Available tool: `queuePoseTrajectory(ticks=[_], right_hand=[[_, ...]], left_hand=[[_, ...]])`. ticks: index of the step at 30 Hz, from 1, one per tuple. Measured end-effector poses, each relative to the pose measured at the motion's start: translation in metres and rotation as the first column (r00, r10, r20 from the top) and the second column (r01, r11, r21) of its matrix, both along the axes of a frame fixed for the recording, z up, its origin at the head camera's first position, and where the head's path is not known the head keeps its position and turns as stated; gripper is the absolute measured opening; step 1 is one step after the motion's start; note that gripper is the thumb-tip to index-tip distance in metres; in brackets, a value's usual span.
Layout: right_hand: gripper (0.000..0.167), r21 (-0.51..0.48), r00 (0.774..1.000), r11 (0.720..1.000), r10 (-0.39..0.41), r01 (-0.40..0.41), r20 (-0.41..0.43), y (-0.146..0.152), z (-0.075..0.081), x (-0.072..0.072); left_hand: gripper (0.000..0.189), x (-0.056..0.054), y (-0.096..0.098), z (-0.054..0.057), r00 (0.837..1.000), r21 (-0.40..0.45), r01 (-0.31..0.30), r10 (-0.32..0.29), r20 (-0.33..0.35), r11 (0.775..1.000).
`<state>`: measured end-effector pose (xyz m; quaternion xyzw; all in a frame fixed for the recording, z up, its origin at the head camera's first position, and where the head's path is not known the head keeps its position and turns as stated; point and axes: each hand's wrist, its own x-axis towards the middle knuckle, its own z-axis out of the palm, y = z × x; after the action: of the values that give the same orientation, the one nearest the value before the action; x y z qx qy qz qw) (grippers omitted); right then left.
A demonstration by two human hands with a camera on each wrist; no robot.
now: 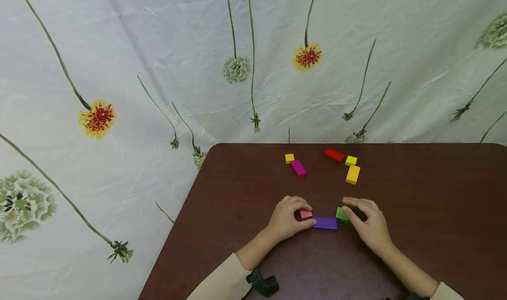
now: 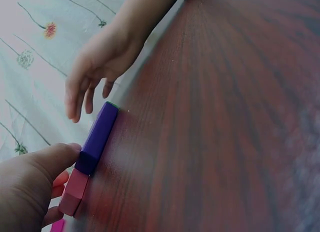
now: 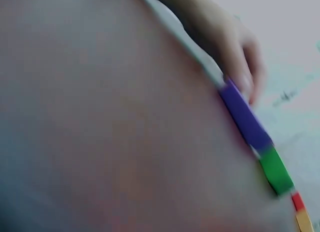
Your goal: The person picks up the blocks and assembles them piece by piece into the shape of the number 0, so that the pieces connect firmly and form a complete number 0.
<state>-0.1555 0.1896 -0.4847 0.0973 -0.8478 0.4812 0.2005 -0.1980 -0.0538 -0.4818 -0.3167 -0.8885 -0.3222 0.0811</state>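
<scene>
On the dark table a pink block (image 1: 305, 215) adjoins the left end of a purple block (image 1: 325, 223). A green block (image 1: 341, 215) stands at the purple block's right end. My left hand (image 1: 287, 218) curls round the pink block, index finger behind it and thumb tip on the purple block's near left end. In the left wrist view its other fingers show behind the pink block (image 2: 75, 192). My right hand (image 1: 368, 223) hovers beside the green block, thumb and index finger parted; in the left wrist view nothing shows between its fingers. The right wrist view shows the green block (image 3: 276, 172) without fingers on it.
Farther back lie a magenta block (image 1: 299, 168) with a small orange block (image 1: 290, 158), and a red block (image 1: 334, 155) near a small yellow block (image 1: 351, 160) and a larger yellow-orange one. A flowered cloth (image 1: 269, 93) hangs behind the table (image 1: 435, 212).
</scene>
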Motion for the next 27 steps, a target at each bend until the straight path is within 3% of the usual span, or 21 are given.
queuePoseTrajectory(ticks=[7, 14, 18, 27], right_hand=[[0.045, 0.067, 0.993, 0.996, -0.063, 0.056, 0.096, 0.04, 0.012, -0.05], [0.069, 0.192, 0.958, 0.979, 0.015, -0.073, 0.287, 0.063, 0.013, -0.09], [0.074, 0.212, 0.943, 0.972, 0.026, -0.101, 0.331, 0.065, 0.011, -0.098], [0.065, 0.24, 0.948, 0.969, -0.019, -0.061, 0.319, 0.065, 0.009, -0.1]], left_hand=[[0.027, -0.001, 0.0, 0.003, 1.0, 0.008, -0.001, 0.001, -0.002, 1.0], [0.027, 0.0, -0.001, 0.0, 1.0, -0.005, -0.013, 0.013, 0.012, 1.0], [0.028, 0.001, -0.002, 0.001, 1.0, -0.001, -0.009, 0.009, 0.018, 1.0], [0.027, 0.001, -0.001, 0.0, 1.0, 0.002, 0.004, -0.004, 0.001, 1.0]])
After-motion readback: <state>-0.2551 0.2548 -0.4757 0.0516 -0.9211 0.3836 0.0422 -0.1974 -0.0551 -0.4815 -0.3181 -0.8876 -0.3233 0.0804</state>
